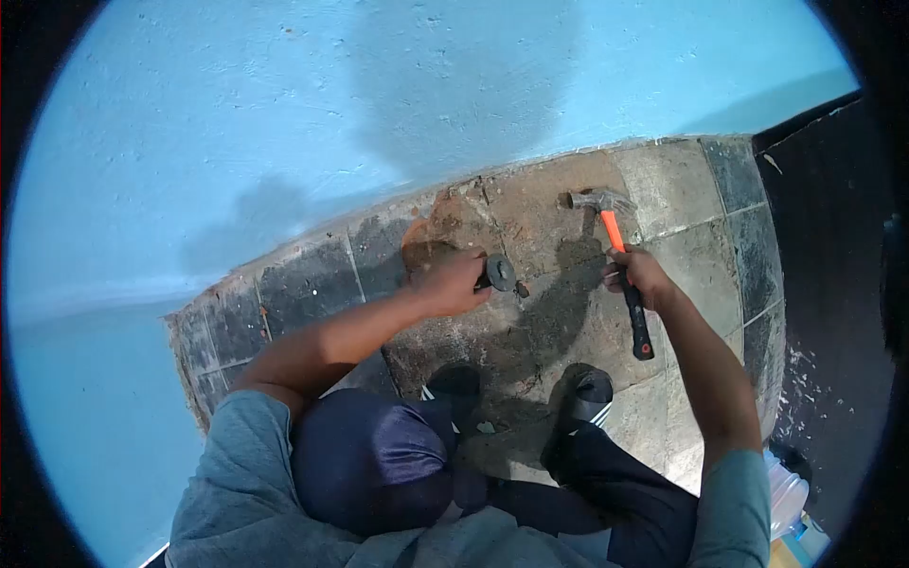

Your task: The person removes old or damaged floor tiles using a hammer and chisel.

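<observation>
My right hand is closed round the black grip of a hammer with an orange neck. Its metal head points toward the wall, above the tiled floor. My left hand is wrapped round a dark tool with a round grey disc-shaped top, probably a chisel with a guard; its lower part is hidden. A small brown fragment lies beside the disc. Around it the floor tiles are dusty and worn, with a reddish-brown patch near the wall.
A light blue wall rises behind the tiles. Two feet in dark striped footwear stand on the floor. At the right is a dark surface with white flecks. Clear plastic containers sit at the lower right.
</observation>
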{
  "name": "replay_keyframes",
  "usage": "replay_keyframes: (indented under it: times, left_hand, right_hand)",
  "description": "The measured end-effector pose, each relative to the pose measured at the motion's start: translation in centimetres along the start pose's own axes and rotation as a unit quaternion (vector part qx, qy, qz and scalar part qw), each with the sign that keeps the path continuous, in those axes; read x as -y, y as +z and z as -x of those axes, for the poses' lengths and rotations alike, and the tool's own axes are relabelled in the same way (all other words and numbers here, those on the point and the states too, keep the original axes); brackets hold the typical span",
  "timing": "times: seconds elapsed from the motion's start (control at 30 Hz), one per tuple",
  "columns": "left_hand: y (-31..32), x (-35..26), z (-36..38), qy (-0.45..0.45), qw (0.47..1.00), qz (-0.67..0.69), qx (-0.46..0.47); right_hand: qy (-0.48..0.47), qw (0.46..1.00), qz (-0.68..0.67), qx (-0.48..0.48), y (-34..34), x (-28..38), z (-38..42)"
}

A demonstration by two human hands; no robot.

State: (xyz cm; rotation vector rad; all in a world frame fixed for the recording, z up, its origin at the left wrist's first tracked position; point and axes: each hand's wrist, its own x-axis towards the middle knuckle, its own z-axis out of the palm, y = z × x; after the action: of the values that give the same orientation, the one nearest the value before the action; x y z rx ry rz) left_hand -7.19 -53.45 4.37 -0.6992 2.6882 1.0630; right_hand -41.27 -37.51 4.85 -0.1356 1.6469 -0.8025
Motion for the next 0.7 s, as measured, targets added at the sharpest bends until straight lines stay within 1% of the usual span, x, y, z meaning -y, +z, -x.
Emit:
replay_keyframes:
  times: [0.07,0.13,0.23,0.3,0.33,0.43,0.47,0.57,0.63,0.67,0.7]
  left_hand:
    - [0.9,-1.4,0.3,-0.05,0.998,0.035,0.013]
    - [2.1,-3.0,0.8,-0.104,0.991,0.082,0.021]
    - [4.1,-4.2,1.7,-0.028,0.995,0.084,-0.044]
    - [5.4,-3.6,1.5,-0.008,0.996,0.084,-0.04]
    - [5.9,-3.3,1.6,0.001,0.996,0.086,-0.037]
    - [6.1,-2.6,2.0,-0.05,0.995,0.082,-0.032]
    - [6.2,-2.4,2.3,-0.053,0.993,0.085,-0.057]
    - [6.9,-1.9,2.6,-0.05,0.987,0.082,-0.132]
    - [6.6,-1.7,2.3,-0.043,0.978,0.067,-0.192]
    - [6.4,-1.6,2.1,-0.075,0.978,0.083,-0.176]
    - [5.6,-1.7,1.6,-0.104,0.977,0.098,-0.159]
  right_hand:
    - [-0.009,0.997,-0.083,-0.001,1.0,-1.2,0.3]
    - [-0.029,0.994,-0.106,-0.005,1.9,-3.1,0.2]
    - [-0.045,0.993,-0.11,-0.026,4.1,-4.0,2.5]
    - [-0.039,0.992,-0.11,-0.049,5.1,-4.5,3.5]
    - [-0.044,0.992,-0.092,-0.071,5.8,-4.8,3.8]
    - [-0.055,0.993,-0.063,-0.086,7.7,-4.9,4.9]
    - [-0.058,0.992,-0.065,-0.087,8.2,-4.7,5.3]
    - [-0.056,0.995,-0.009,-0.077,9.3,-2.1,7.3]
    - [-0.08,0.992,0.039,-0.089,9.7,0.1,8.9]
    - [-0.089,0.989,0.06,-0.098,10.0,0.9,10.1]
    - [-0.094,0.988,0.043,-0.112,10.3,1.8,11.4]
